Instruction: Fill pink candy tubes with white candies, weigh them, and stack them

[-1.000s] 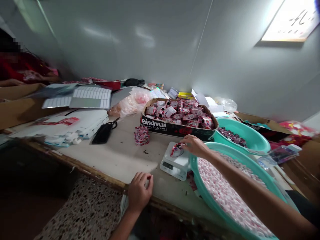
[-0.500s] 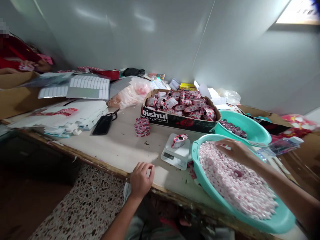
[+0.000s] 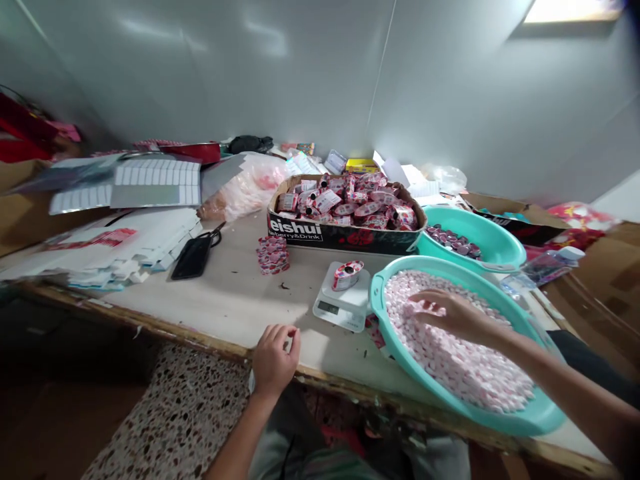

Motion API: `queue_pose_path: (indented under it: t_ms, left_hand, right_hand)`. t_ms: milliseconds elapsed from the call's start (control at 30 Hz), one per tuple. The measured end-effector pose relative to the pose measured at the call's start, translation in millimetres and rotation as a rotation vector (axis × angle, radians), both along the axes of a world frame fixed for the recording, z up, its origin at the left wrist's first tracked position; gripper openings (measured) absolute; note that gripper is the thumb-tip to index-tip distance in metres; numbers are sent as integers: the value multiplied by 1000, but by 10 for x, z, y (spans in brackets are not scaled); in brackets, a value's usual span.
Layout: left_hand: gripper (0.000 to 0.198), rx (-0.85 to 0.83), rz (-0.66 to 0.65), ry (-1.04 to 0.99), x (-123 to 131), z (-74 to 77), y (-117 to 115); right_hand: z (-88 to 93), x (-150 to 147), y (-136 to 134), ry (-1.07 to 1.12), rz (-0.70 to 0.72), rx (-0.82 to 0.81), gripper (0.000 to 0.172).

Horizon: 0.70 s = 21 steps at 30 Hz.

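Currently hands (image 3: 275, 360) (image 3: 444, 313) half-curled, holds unclear; oval container (image 3: 344, 280), long axis slanting away rightward.

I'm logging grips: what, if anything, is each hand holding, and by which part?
Nothing shows in the left hand. The right hand is at the small pieces in the near basin; whether its fingers hold any, and where, cannot be told.

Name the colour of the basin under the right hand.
The basin is turquoise, seen best in the head view.

Glossy grey wall (image 3: 300, 80), speckled floor (image 3: 170, 413), worktable (image 3: 245, 297)
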<state>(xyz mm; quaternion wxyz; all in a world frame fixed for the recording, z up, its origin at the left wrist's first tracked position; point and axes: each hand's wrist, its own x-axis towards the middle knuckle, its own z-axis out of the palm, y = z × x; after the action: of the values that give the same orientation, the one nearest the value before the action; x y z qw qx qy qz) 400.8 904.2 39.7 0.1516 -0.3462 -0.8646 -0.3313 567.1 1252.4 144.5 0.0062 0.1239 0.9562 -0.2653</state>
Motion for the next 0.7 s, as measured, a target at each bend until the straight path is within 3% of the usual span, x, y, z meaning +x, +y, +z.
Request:
queue_pose_path:
  t_ms: [133,300,533,700]
  left_hand:
    - [12,-6,3,8,-3,-11,-3]
    - [12,-8,7,-1,-13,-40,-15]
    - [11,13,7,3,-9,-24,-9]
    - [12,35,7,14,-3,-15,-11]
  right_hand:
    - [-103,-190,-160,30,56,19,30]
    - [-98,-274,-85,26,56,-16,24]
    - [169,-406,2,104,-33,-63,29]
    - [321,-893,-96,213,-47,-207,31]
